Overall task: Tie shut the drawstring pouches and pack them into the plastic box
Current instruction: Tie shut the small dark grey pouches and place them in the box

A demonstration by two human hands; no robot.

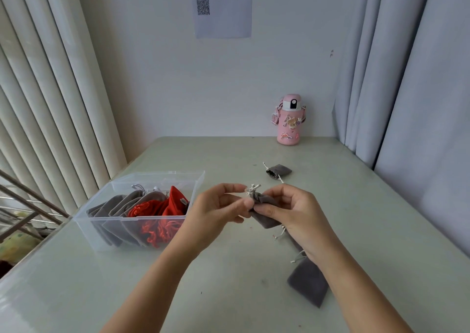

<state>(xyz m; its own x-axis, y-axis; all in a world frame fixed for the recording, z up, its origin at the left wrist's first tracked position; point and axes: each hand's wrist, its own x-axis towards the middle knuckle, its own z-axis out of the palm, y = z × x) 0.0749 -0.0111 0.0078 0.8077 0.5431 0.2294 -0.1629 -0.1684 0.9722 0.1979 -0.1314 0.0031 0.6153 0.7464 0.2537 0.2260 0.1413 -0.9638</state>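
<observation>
Spare grey pouch [309, 285] low right on bench [229, 269]. Centre frame, my right grip [292, 210] pinches held pouch [264, 218], left grip [216, 205] pinches its cords [253, 188]. Risk: a slack knot reopens in plastic box [157, 180], centre left.

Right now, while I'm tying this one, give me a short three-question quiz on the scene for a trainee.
1. True or false: the plastic box already holds grey pouches and red pouches.
2. What stands at the far edge of the table? A. a pink bottle B. a green mug C. a roll of tape
3. Fill in: the left hand and right hand grip the held pouch, whose colour is ____.
Key: 1 true; 2 A; 3 grey.
</observation>
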